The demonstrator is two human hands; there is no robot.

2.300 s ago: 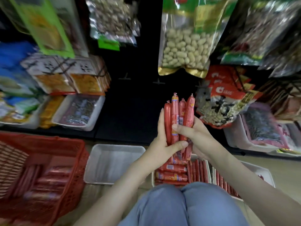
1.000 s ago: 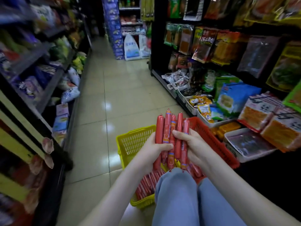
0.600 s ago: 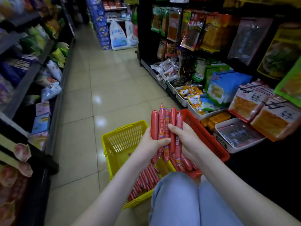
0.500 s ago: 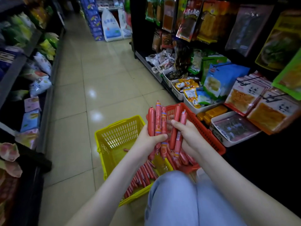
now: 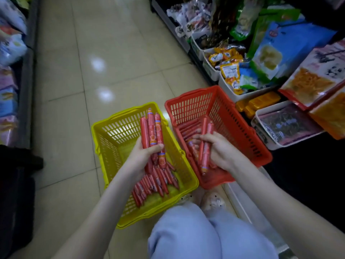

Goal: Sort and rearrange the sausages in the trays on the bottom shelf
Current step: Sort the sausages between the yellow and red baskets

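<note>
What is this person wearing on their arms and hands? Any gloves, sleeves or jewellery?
Nothing that shows. The left arm and right arm are bare to the picture's edge, no sleeves in view. The left hand and right hand have no gloves, and no rings, watch or bracelet can be seen. Below them are light blue trousers and a pale shoe with holes.
</note>
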